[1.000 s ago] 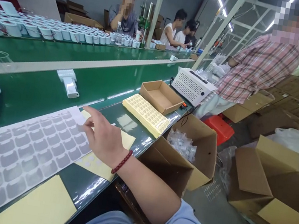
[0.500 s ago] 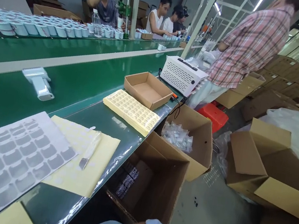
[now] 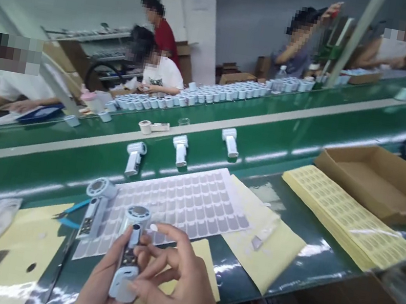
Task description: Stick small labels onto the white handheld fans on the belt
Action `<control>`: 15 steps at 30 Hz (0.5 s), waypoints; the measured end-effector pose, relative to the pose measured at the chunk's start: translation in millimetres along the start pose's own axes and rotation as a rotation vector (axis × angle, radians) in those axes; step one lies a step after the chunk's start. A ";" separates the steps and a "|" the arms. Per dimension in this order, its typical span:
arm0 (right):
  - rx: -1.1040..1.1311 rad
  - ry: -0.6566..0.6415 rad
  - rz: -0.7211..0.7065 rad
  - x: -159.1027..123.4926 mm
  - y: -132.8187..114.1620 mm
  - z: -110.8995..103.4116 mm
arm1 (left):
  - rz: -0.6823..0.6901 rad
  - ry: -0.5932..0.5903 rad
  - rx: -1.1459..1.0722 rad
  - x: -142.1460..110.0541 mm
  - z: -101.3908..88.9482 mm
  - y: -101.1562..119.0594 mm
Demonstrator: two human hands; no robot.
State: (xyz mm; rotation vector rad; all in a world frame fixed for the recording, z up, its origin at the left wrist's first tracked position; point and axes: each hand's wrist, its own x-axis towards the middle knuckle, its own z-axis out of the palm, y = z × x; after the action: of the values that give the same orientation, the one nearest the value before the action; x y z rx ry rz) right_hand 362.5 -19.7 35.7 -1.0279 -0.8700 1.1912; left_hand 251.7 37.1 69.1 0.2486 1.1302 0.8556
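Right now the left hand point(image 3: 97, 282) is wrapped around a light-blue handheld device point(image 3: 121, 277), held just in front of a sheet of grey labels point(image 3: 195, 197). The right hand point(image 3: 181, 283) has its fingers curled against the device, thumb at a translucent piece point(image 3: 126, 293) on the lower end (whether pinched, I cannot tell). Blue-handled pliers point(image 3: 74, 211) lie left of the sheet.

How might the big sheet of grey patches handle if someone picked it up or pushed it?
The sheet would probably bend when lifted by one corner, being broad and thin-looking. Pushed, it may slide fairly easily, since the green tabletop looks glossy. Lifting its left end could tip or shift the small fan that appears to rest there.
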 end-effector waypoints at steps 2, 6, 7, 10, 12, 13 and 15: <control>-0.036 -0.014 0.041 -1.5 -4.8 2.2 | -0.034 0.018 -0.162 -3.3 3.7 -1.6; -0.070 -0.016 0.083 -5.2 -12.6 13.9 | -0.094 0.011 -0.374 -8.3 5.2 0.6; -0.073 -0.015 0.085 -5.2 -13.2 17.2 | -0.096 0.011 -0.391 -8.7 3.7 2.3; -0.070 -0.017 0.090 -3.6 -12.7 25.8 | -0.072 0.027 -0.387 -8.1 -2.6 6.8; -0.068 -0.012 0.099 -2.2 -11.6 29.9 | -0.052 0.031 -0.374 -7.4 -6.6 8.1; -0.071 -0.009 0.099 -1.7 -11.2 31.6 | -0.046 0.026 -0.375 -7.1 -8.1 8.4; -0.084 -0.006 0.098 -1.1 -10.7 34.4 | -0.042 0.016 -0.387 -7.0 -10.2 8.6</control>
State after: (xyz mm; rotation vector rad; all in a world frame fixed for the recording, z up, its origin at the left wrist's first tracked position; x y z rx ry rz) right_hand 333.4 -15.8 56.6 -1.1468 -0.8887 1.2488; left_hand 237.7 35.5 74.3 -0.1016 0.9583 1.0195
